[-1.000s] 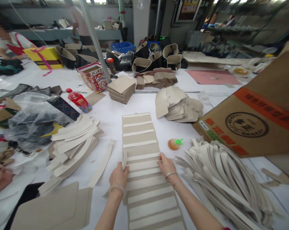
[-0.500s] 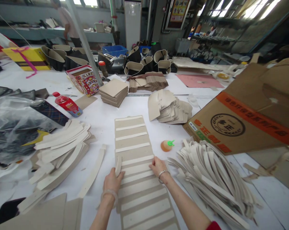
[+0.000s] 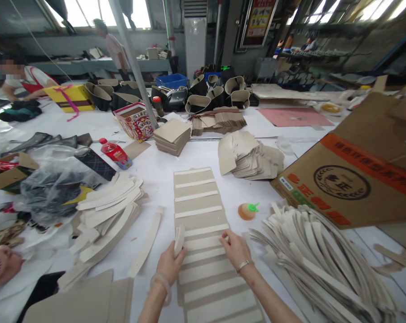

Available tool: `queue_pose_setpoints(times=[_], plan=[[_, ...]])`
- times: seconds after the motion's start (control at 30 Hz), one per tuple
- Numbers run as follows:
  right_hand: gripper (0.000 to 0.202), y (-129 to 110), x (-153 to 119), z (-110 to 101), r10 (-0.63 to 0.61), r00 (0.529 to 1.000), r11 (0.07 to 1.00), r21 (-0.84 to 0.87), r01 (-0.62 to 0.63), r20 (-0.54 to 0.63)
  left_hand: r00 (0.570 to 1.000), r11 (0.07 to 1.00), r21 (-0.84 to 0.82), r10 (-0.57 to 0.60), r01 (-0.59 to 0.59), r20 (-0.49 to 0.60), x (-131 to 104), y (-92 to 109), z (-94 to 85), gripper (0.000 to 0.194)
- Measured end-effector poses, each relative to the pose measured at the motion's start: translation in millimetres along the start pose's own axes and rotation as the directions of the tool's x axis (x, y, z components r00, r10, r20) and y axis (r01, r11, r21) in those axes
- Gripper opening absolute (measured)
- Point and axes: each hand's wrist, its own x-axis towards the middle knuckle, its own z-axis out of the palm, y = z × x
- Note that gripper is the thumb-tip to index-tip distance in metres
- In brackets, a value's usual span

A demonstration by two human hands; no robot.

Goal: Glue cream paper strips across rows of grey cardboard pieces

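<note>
A long grey-beige board (image 3: 198, 206) lies in front of me, crossed by several pale strips. My left hand (image 3: 171, 264) is closed round a small bundle of pale strips (image 3: 179, 239) at the board's left edge. At the right edge, my right hand (image 3: 236, 251) pinches the end of a pale strip (image 3: 203, 242) lying across the board. Right of the board stands a small glue bottle (image 3: 246, 211) with a green tip. A large heap of loose strips (image 3: 311, 251) is to the right of my right hand.
Curved pale pieces (image 3: 112, 215) and a red bottle (image 3: 115, 153) lie at the left. Stacked cards (image 3: 172, 137) and fanned pieces (image 3: 250, 157) are beyond the board. A cardboard box (image 3: 351, 179) stands right. A person (image 3: 28, 80) works at the far left.
The view has shifted left and up, so the scene sits further right and lower. My right hand has moved slightly down the board's right edge; my left hand still holds the small bundle.
</note>
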Motion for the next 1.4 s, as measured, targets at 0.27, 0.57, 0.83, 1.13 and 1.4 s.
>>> queue_pose_setpoints(times=[0.27, 0.57, 0.83, 1.13, 1.4], plan=[[0.039, -78, -12, 8, -0.297, 0.955, 0.878, 0.388, 0.281, -0.020, 0.951, 0.908, -0.353, 0.285, -0.227, 0.121, -19, 18, 9.7, 0.038], [0.016, -53, -22, 7, -0.110, 0.993, 0.887, 0.449, 0.111, -0.028, 0.975, 0.822, -0.570, 0.124, 0.004, 0.184, -18, 2, 20.0, 0.031], [0.025, 8, 28, -5, 0.074, 0.953, 0.753, 0.610, -0.247, 0.295, 0.976, 0.910, -0.413, 0.050, 0.042, 0.210, 8, -23, -16.2, 0.035], [0.009, 19, 85, -8, 0.129, 0.948, 0.852, 0.456, -0.257, 0.292, 0.993, 0.950, -0.303, -0.039, 0.070, 0.108, 66, 10, -26.6, 0.037], [0.011, 16, 95, -4, 0.195, 0.962, 0.916, 0.315, -0.249, 0.194, 0.994, 0.964, -0.256, -0.052, 0.076, 0.099, 84, 0, -21.8, 0.032]])
